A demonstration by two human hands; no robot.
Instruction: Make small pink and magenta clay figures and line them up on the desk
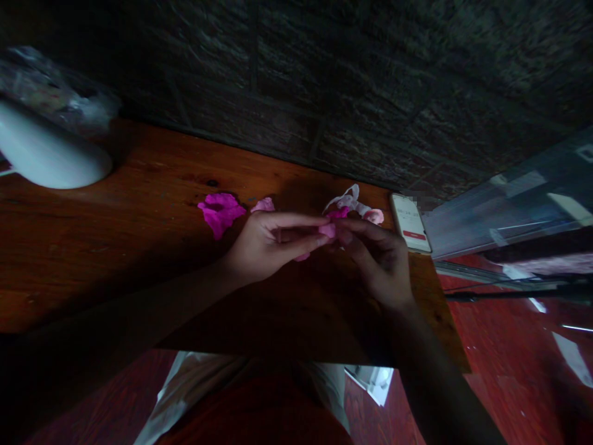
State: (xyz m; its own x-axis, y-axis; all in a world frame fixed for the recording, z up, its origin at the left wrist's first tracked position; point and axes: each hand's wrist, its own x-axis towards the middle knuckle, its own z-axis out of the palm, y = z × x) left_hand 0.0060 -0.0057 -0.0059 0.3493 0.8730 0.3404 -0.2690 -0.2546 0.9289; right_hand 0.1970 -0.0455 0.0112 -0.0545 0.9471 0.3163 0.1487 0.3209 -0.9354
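Note:
My left hand (264, 244) and my right hand (377, 259) meet over the middle of a dark wooden table (139, 247). Both pinch a small pink piece of soft material (327, 230) between their fingertips. A larger magenta lump (220, 212) lies on the table just left of my left hand, with a small pink bit (263, 204) beside it. Behind my hands lie white and pink scraps (353, 204).
A smartphone (410, 222) with a lit screen lies near the table's right edge. A white rounded object (46, 154) and crinkled plastic (50, 93) sit at the far left. A dark brick wall (347, 93) stands behind the table. Red floor (509, 371) shows on the right.

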